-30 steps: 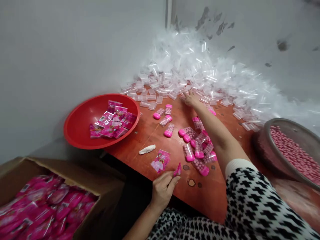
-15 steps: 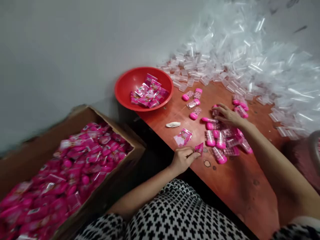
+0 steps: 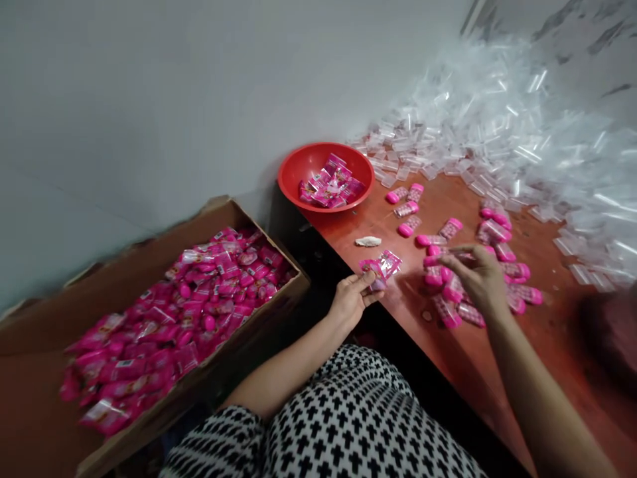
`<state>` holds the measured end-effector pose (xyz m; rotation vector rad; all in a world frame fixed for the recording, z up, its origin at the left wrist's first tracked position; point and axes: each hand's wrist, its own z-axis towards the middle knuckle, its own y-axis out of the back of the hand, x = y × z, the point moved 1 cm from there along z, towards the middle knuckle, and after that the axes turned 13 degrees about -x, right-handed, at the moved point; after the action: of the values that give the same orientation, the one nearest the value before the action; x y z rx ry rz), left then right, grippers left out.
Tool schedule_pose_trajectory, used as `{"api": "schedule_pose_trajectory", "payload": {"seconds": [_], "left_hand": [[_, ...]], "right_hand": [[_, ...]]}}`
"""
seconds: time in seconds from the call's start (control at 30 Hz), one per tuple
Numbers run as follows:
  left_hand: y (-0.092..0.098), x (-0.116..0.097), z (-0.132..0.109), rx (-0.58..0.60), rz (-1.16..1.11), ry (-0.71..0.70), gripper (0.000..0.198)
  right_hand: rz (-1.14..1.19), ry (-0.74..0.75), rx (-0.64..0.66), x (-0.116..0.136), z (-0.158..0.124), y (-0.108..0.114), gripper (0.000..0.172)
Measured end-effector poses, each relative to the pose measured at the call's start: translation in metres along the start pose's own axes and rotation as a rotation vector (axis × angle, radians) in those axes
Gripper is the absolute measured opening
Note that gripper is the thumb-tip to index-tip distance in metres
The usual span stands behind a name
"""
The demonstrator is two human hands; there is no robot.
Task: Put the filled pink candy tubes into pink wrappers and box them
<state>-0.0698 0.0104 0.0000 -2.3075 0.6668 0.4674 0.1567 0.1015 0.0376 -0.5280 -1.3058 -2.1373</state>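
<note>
**Left hand (image 3: 351, 299) is pinching a pink packet (image 3: 374, 277), pink-capped bottles (image 3: 446, 312) are lying everywhere**

OK so, closest in, a black-and-white patterned top (image 3: 358, 418) is filling the bottom of the view. Off to the left a long cardboard box (image 3: 30, 385) is sitting there, holding a big heap of shiny pink packs (image 3: 164, 332).

The left hand's fingers are gripping that packet right by the counter's (image 3: 478, 362) edge, and a second packet (image 3: 391, 263) is lying flat just beyond it. The right hand (image 3: 480, 279) is hovering over the bottle cluster with its fingers curled; honestly can't tell if they're closing on one. The bottles are showing pink beads through clear walls. Way over right, a dark tub (image 3: 610, 332) is poking into frame, kinda blurry.

Further back, a whitish strip (image 3: 368, 241) is lying past the packets, then a red bowl (image 3: 293, 171) is holding more pink sachets (image 3: 332, 184). Behind everything, a huge pile of clear tubes (image 3: 488, 126) is leaning up toward the grey wall (image 3: 174, 99).
</note>
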Motion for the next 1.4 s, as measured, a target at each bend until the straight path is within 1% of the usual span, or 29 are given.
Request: {"api": "schedule_pose_trajectory", "payload": {"seconds": [0.03, 0.07, 0.13, 0.2, 0.27, 0.3, 0.33, 0.4, 0.47, 0.5, 0.57, 0.63, 0.73, 0.87, 0.93, 1.03, 1.07, 1.13, 1.23, 1.3, 1.4], "left_hand": [[0.0, -0.001, 0.0, -0.011, -0.024, 0.021, 0.022], [-0.001, -0.001, 0.001, -0.022, -0.045, 0.045, 0.019], [-0.002, 0.001, 0.002, -0.039, -0.077, 0.091, 0.015], [-0.003, 0.005, 0.004, -0.055, -0.101, 0.125, 0.012], [-0.003, 0.009, 0.005, -0.067, -0.12, 0.139, 0.012], [-0.004, 0.011, 0.005, -0.07, -0.13, 0.142, 0.012], [-0.004, 0.013, 0.005, -0.075, -0.139, 0.146, 0.013], [-0.006, 0.018, 0.003, -0.081, -0.16, 0.158, 0.013], [-0.008, 0.023, 0.0, -0.072, -0.171, 0.172, 0.014], [-0.01, 0.025, -0.001, -0.062, -0.167, 0.179, 0.014], [-0.013, 0.028, -0.004, -0.039, -0.149, 0.188, 0.015], [-0.016, 0.031, -0.005, -0.028, -0.132, 0.191, 0.016], [-0.019, 0.035, -0.006, 0.005, -0.124, 0.183, 0.02], [-0.023, 0.041, -0.006, 0.037, -0.091, 0.174, 0.02], [-0.024, 0.041, -0.006, 0.054, -0.055, 0.162, 0.022], [-0.024, 0.039, -0.006, 0.121, 0.029, 0.093, 0.028], [-0.024, 0.038, -0.005, 0.15, 0.065, 0.056, 0.03], [-0.024, 0.035, -0.006, 0.216, 0.138, -0.025, 0.034], [-0.025, 0.033, -0.007, 0.298, 0.205, -0.122, 0.037], [-0.026, 0.033, -0.007, 0.32, 0.212, -0.134, 0.037], [-0.028, 0.034, -0.007, 0.307, 0.226, -0.097, 0.037]], "right_hand": [[-0.021, -0.034, 0.037, 0.009, -0.021, -0.002, 0.046], [-0.103, -0.049, 0.044, 0.016, -0.039, -0.004, 0.048], [-0.32, -0.065, 0.109, 0.022, -0.067, -0.003, 0.049], [-0.521, -0.07, 0.2, 0.021, -0.083, 0.005, 0.047], [-0.594, -0.089, 0.276, 0.019, -0.09, 0.016, 0.044], [-0.558, -0.109, 0.292, 0.02, -0.092, 0.021, 0.044], [-0.465, -0.147, 0.283, 0.022, -0.094, 0.025, 0.044], [-0.137, -0.278, 0.242, 0.031, -0.101, 0.026, 0.045], [0.222, -0.437, 0.205, 0.046, -0.112, 0.02, 0.042], [0.356, -0.505, 0.192, 0.054, -0.117, 0.015, 0.04], [0.497, -0.58, 0.178, 0.066, -0.126, 0.005, 0.037], [0.546, -0.601, 0.173, 0.073, -0.132, -0.004, 0.037], [0.59, -0.614, 0.18, 0.072, -0.135, -0.013, 0.036], [0.616, -0.643, 0.157, 0.068, -0.138, -0.019, 0.037], [0.649, -0.661, 0.175, 0.067, -0.139, -0.02, 0.037], [0.733, -0.686, 0.234, 0.066, -0.14, -0.023, 0.037], [0.747, -0.686, 0.234, 0.065, -0.14, -0.024, 0.037], [0.723, -0.667, 0.192, 0.063, -0.141, -0.025, 0.036], [0.629, -0.598, 0.113, 0.061, -0.143, -0.028, 0.034], [0.578, -0.552, 0.085, 0.059, -0.145, -0.03, 0.033], [0.513, -0.499, 0.049, 0.057, -0.145, -0.031, 0.032]]}}
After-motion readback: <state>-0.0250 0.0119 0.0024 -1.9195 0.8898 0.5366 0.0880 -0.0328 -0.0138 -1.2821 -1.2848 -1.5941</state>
